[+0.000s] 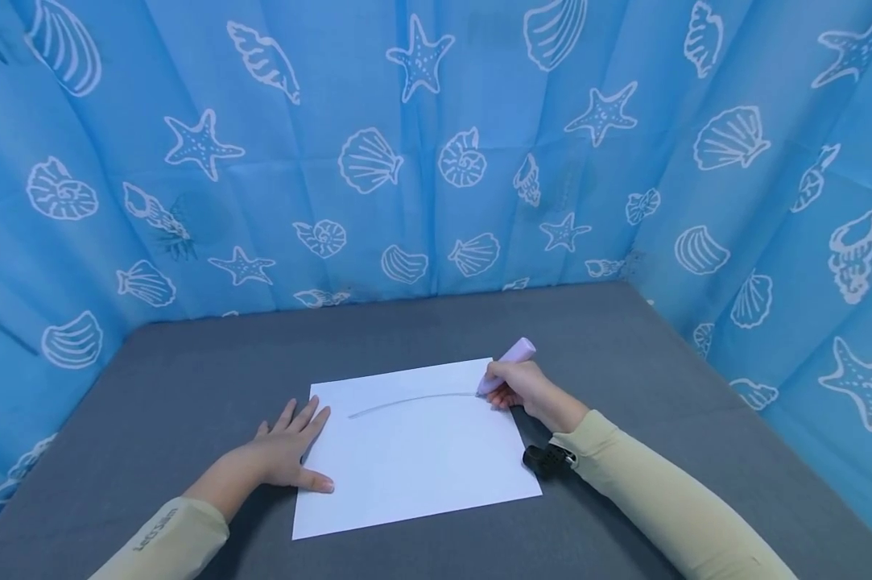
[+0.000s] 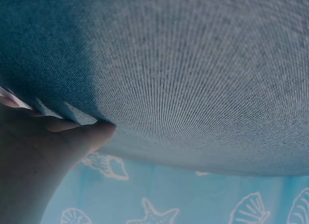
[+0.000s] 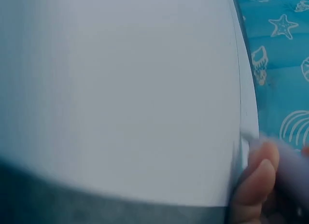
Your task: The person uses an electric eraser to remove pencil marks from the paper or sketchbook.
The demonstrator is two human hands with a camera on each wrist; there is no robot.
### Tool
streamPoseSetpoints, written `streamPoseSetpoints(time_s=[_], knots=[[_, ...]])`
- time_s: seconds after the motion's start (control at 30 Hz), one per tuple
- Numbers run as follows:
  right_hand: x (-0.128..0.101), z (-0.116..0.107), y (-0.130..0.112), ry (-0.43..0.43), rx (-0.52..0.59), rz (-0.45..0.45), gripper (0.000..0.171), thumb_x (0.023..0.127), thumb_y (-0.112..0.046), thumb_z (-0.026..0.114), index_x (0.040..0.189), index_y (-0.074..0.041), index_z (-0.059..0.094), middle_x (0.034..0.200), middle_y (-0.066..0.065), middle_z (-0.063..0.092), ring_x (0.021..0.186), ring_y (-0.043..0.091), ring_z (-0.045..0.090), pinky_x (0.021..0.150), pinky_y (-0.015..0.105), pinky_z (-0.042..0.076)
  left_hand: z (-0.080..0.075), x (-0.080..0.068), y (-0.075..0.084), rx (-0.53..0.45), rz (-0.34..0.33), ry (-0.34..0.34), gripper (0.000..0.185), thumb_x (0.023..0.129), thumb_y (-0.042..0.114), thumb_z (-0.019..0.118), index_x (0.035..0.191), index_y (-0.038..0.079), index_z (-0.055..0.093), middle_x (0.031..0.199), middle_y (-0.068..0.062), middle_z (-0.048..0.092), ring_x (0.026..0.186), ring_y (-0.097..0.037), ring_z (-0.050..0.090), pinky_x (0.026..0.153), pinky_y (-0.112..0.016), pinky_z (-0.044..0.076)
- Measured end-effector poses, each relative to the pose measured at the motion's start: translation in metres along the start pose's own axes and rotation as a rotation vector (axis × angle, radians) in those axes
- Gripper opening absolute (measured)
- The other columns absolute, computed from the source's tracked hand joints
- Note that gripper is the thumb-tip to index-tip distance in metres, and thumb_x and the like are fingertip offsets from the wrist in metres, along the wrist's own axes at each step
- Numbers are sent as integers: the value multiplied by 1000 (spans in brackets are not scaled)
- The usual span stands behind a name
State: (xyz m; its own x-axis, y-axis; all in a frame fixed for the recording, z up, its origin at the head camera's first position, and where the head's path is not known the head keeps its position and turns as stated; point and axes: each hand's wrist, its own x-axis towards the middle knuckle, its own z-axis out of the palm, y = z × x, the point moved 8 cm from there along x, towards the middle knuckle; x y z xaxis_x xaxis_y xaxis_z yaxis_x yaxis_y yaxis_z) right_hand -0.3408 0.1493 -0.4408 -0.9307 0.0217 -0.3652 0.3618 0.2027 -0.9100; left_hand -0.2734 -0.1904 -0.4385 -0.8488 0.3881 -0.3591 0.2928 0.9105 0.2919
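Observation:
A white sheet of paper (image 1: pixel 414 463) lies on the grey cloth surface. My right hand (image 1: pixel 528 387) pinches a thick light-purple marker (image 1: pixel 519 350), its tip down on the paper near the upper right corner. From that tip a thin grey curved line (image 1: pixel 407 400) runs leftward across the upper part of the sheet. With fingers spread, my left hand (image 1: pixel 285 453) rests at the paper's left edge, its thumb on the sheet. The right wrist view shows the fingers round the marker (image 3: pixel 292 168); in the left wrist view only part of the left hand (image 2: pixel 46 151) appears.
Grey cloth (image 1: pixel 211 379) covers the flat surface around the paper. A blue curtain (image 1: pixel 436 201) with white shells and starfish hangs behind and along the sides. A black device (image 1: pixel 547 460) sits under the right wrist.

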Motion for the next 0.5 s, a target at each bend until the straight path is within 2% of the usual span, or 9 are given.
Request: streamPoseSetpoints(time_s=[0.33,0.5], knots=[[-1,2,0,-8,-13,12,25,89,-15,56,96,10,60,61,6,57,49,11,52,50,21,45,0,-1,0,-10,8,-2,120,69,68,74,153,2,20,159,-25,4,140,-56,-2,99,-78,5],[-3,2,-2,-51,20,-7,29,90,-14,55,103,12,58,65,8,60,52,12,56,52,22,49,0,0,0,-12,7,-9,121,69,68,73,154,2,19,159,-25,3,140,-55,-3,99,-78,4]])
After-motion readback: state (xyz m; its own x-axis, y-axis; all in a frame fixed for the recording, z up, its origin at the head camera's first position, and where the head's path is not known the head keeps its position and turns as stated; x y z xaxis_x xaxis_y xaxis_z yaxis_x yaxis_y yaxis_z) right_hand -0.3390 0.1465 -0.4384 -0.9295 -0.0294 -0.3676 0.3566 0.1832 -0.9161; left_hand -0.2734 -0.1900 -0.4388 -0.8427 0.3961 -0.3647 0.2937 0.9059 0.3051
